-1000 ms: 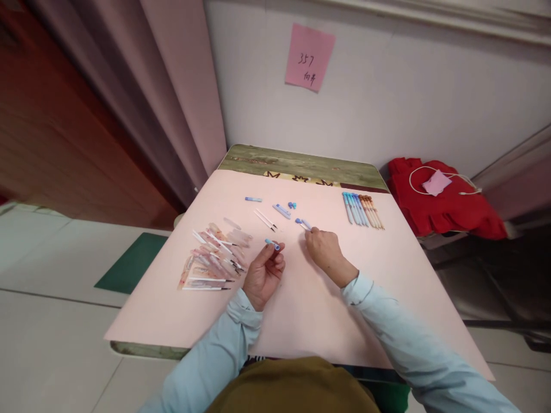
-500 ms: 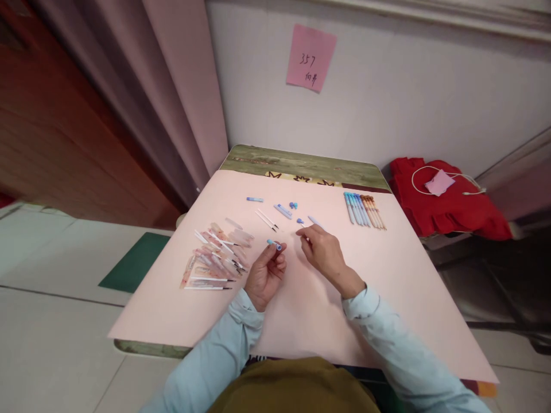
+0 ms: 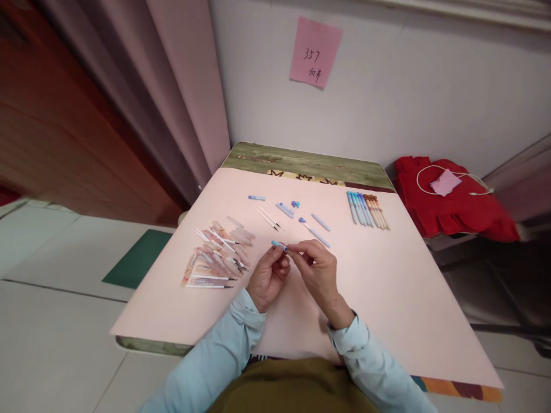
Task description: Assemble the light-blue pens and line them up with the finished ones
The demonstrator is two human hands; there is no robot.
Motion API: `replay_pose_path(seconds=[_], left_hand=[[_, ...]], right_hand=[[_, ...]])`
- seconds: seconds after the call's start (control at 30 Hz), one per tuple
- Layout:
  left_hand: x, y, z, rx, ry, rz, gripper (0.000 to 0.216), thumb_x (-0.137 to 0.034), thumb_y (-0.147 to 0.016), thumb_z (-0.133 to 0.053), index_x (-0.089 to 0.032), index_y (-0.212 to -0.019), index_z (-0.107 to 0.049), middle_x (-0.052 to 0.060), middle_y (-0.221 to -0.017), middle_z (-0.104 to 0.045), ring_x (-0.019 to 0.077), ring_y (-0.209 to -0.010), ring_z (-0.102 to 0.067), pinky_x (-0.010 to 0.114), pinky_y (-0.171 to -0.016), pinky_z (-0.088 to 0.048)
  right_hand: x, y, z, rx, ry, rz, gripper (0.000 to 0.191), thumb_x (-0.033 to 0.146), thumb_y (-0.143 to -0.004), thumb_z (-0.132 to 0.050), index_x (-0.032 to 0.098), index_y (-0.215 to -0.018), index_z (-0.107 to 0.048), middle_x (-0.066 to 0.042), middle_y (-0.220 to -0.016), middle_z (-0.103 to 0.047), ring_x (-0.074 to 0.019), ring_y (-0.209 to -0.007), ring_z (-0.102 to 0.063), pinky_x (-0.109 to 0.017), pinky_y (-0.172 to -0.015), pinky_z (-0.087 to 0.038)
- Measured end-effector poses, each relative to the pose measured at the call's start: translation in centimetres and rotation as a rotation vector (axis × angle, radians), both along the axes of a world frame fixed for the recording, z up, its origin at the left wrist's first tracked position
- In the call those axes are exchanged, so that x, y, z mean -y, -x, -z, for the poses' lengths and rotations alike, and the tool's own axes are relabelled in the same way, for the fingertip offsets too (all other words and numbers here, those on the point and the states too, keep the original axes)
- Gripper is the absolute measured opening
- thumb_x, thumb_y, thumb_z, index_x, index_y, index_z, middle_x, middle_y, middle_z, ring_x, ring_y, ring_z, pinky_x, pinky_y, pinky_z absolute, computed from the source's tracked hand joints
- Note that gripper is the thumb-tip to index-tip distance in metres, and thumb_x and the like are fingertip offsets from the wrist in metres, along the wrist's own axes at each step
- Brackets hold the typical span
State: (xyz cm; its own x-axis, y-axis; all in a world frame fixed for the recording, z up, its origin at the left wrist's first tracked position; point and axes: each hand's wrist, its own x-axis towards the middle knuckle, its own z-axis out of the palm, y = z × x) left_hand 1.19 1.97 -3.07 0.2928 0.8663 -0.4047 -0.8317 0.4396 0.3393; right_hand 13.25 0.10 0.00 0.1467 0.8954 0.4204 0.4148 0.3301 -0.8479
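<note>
Between the thumb and fingers of my left hand [image 3: 269,280] is a short blue pen barrel [image 3: 276,244], its end turned toward the right. My right hand [image 3: 318,271] pinches at that end; whatever lies between its fingertips is too small to make out. Just beyond my hands lie a pen core with a round blue topper [image 3: 302,220] running into a pale blue grip [image 3: 319,236], and another pale blue barrel piece [image 3: 321,222]. Two white refills [image 3: 267,219] with dark tips rest farther left, near light blue barrel parts [image 3: 284,210] and small blue toppers [image 3: 295,204].
A heap of pinkish clear barrels and white refills [image 3: 219,252] spreads on the left. Assembled blue pens [image 3: 360,209] and brown pens [image 3: 376,212] stand in a row at the back right. Pink paper [image 3: 379,310] covers the table. Red cloth [image 3: 465,215] with a white cord lies beyond its right edge.
My right hand has come left and down to the barrel's end, meeting my left hand. The pale blue pieces it was covering now show. The view has shifted slightly.
</note>
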Motion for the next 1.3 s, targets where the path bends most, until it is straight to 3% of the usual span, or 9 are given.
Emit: replay_pose_path(seconds=[0.2, 0.33, 0.43, 0.5, 0.67, 0.83, 1.07, 1.17, 1.3], left_hand=[[0.0, -0.1, 0.2, -0.032, -0.047, 0.021, 0.016, -0.015, -0.073, -0.075, -0.011, -0.082, -0.063, -0.003, -0.063, -0.058, 0.0042, -0.049, -0.051, 0.012, -0.041, -0.038], [0.0, -0.2, 0.2, -0.056, -0.06, 0.035, 0.015, -0.015, -0.073, -0.075, -0.01, -0.081, -0.064, -0.002, -0.064, -0.06, 0.004, -0.048, -0.05, 0.013, -0.04, -0.038], [-0.1, 0.0, -0.1, -0.008, -0.023, 0.013, 0.009, -0.013, -0.077, -0.071, -0.01, -0.081, -0.064, 0.002, -0.072, -0.066, 0.0036, -0.048, -0.049, 0.014, -0.04, -0.038], [-0.2, 0.1, -0.3, 0.053, 0.018, -0.034, 0.004, -0.011, -0.08, -0.067, -0.011, -0.08, -0.064, 0.004, -0.076, -0.068, 0.0031, -0.048, -0.047, 0.013, -0.04, -0.038], [-0.3, -0.1, -0.5, 0.101, 0.062, -0.053, 0.007, -0.009, -0.084, -0.062, -0.012, -0.079, -0.064, 0.006, -0.08, -0.07, 0.0038, -0.049, -0.048, 0.013, -0.04, -0.038], [-0.2, -0.2, -0.4, 0.063, 0.058, -0.052, 0.006, -0.009, -0.084, -0.062, -0.012, -0.081, -0.065, 0.006, -0.08, -0.071, 0.0046, -0.051, -0.05, 0.013, -0.041, -0.04], [-0.2, -0.1, -0.2, 0.039, 0.013, 0.001, 0.004, -0.009, -0.082, -0.065, -0.011, -0.085, -0.066, 0.006, -0.084, -0.07, 0.0055, -0.055, -0.054, 0.014, -0.044, -0.044], [-0.2, -0.2, 0.0, 0.03, 0.01, 0.016, 0.006, -0.009, -0.081, -0.066, -0.011, -0.087, -0.066, 0.007, -0.085, -0.071, 0.0059, -0.056, -0.056, 0.014, -0.045, -0.046], [0.0, -0.1, 0.2, 0.016, 0.017, 0.008, 0.007, -0.009, -0.081, -0.067, -0.011, -0.088, -0.066, 0.007, -0.086, -0.071, 0.0063, -0.058, -0.058, 0.014, -0.047, -0.048]], right_hand=[[0.4, 0.2, -0.5, 0.106, 0.08, 0.039, 0.009, 0.027, -0.083, -0.065, 0.021, -0.082, -0.072, -0.001, -0.079, -0.066, -0.0088, -0.055, -0.051, -0.022, -0.054, -0.044], [0.1, 0.0, -0.4, -0.017, 0.205, 0.056, 0.012, 0.031, -0.076, -0.071, 0.019, -0.074, -0.067, 0.002, -0.073, -0.063, -0.0071, -0.049, -0.045, -0.021, -0.048, -0.039], [-0.4, -1.8, -0.3, -0.129, 0.269, 0.048, 0.023, 0.039, -0.074, -0.072, 0.018, -0.08, -0.066, 0.003, -0.066, -0.059, -0.0072, -0.046, -0.042, -0.02, -0.045, -0.035], [-0.7, -3.8, -0.3, -0.155, 0.247, 0.135, 0.027, 0.044, -0.078, -0.068, 0.018, -0.086, -0.067, 0.004, -0.061, -0.056, -0.0087, -0.047, -0.043, -0.021, -0.046, -0.036], [-0.9, -7.2, 0.6, 0.211, 0.188, 0.385, 0.022, 0.039, -0.083, -0.06, 0.02, -0.084, -0.071, -0.001, -0.077, -0.065, -0.0114, -0.055, -0.053, -0.026, -0.062, -0.043], [-0.9, -6.1, 2.5, 0.573, 0.299, 0.292, 0.019, 0.031, -0.089, -0.055, 0.025, -0.089, -0.073, 0.0, -0.089, -0.067, -0.0115, -0.068, -0.059, -0.023, -0.062, -0.037], [-1.7, -4.5, 3.6, 0.806, 0.361, 0.229, 0.021, 0.033, -0.093, -0.051, 0.028, -0.098, -0.072, -0.001, -0.096, -0.067, -0.0122, -0.072, -0.061, -0.024, -0.055, -0.031], [-1.7, -4.6, 3.5, 0.738, 0.34, 0.245, 0.017, 0.03, -0.09, -0.055, 0.026, -0.092, -0.072, 0.0, -0.094, -0.067, -0.0125, -0.073, -0.061, -0.023, -0.057, -0.033], [-1.2, -4.0, 2.3, 0.37, 0.236, 0.191, 0.013, 0.032, -0.085, -0.064, 0.022, -0.084, -0.071, 0.0, -0.081, -0.066, -0.0112, -0.062, -0.056, -0.023, -0.06, -0.041]])
